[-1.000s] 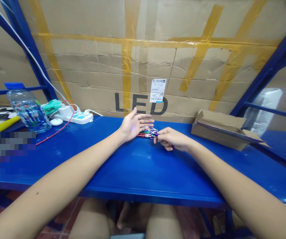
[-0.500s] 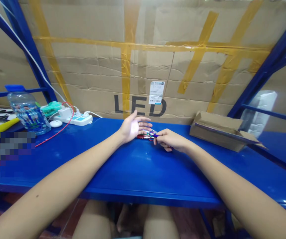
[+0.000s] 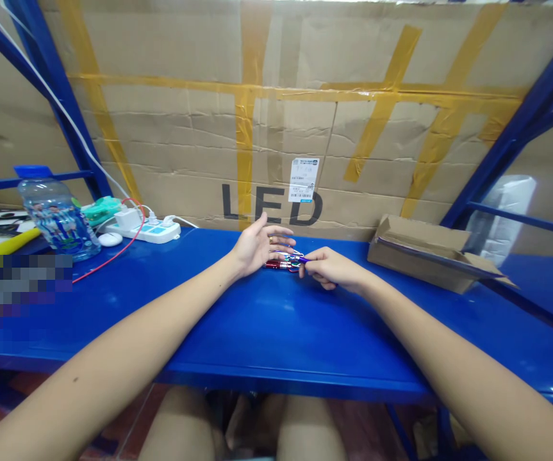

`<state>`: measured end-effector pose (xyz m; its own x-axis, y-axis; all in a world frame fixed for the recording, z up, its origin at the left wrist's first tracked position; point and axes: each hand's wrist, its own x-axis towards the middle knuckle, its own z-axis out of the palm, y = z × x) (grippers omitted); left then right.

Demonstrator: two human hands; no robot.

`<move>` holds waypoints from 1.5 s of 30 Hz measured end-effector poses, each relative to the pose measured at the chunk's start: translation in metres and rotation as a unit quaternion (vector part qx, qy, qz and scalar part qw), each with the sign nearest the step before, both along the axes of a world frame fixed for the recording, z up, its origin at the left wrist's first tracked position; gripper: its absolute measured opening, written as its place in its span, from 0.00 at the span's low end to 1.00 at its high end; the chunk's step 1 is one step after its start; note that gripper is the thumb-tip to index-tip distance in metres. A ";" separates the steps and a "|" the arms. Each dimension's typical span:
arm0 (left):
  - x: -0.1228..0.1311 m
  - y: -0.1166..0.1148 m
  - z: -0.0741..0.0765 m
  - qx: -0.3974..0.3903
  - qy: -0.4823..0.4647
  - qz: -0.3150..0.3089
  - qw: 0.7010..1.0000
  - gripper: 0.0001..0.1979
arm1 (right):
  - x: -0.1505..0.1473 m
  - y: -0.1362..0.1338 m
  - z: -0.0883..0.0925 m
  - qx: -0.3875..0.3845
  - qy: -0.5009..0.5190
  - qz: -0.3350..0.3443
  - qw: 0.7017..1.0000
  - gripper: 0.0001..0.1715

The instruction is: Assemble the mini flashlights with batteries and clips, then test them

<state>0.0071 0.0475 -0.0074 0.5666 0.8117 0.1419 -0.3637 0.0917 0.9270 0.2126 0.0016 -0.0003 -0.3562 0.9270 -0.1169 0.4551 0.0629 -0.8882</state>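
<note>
My right hand (image 3: pixel 325 269) is closed around a small purple flashlight (image 3: pixel 304 260), its narrow end pointing toward my left palm. Most of it is hidden by my fingers. My left hand (image 3: pixel 261 246) stands open on its edge, palm turned to the right and fingers apart, holding nothing. Between the two hands a small red flashlight (image 3: pixel 276 264) with a metal clip lies on the blue table. Other shiny clips (image 3: pixel 295 255) show behind it, partly covered by my left fingers, so I cannot tell what they belong to.
A flattish open cardboard box (image 3: pixel 420 256) sits at the right. On the left stand a water bottle (image 3: pixel 57 214), a white power strip (image 3: pixel 161 231) with plugs, a white mouse-like object (image 3: pixel 109 239) and a red cable (image 3: pixel 107 264). A large cardboard sheet (image 3: pixel 184 147) walls the back.
A bright white light spot on my left palm has gone out. Both hands stay in nearly the same place, and the purple flashlight is still in my right hand.
</note>
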 end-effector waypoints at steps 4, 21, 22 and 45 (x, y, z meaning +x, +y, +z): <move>0.000 0.001 -0.001 0.001 0.000 0.002 1.000 0.33 | -0.001 -0.001 0.001 0.011 -0.020 -0.002 1.000 0.09; -0.001 -0.001 0.001 -0.005 0.003 0.001 1.000 0.38 | -0.001 -0.002 0.003 0.020 -0.049 0.006 0.999 0.09; -0.001 -0.001 0.001 -0.006 0.002 -0.001 1.000 0.38 | -0.001 -0.002 0.003 0.020 -0.051 0.004 0.998 0.09; -0.001 0.000 0.002 -0.003 0.002 0.006 1.000 0.38 | -0.001 -0.002 0.003 0.028 -0.062 0.002 0.998 0.16</move>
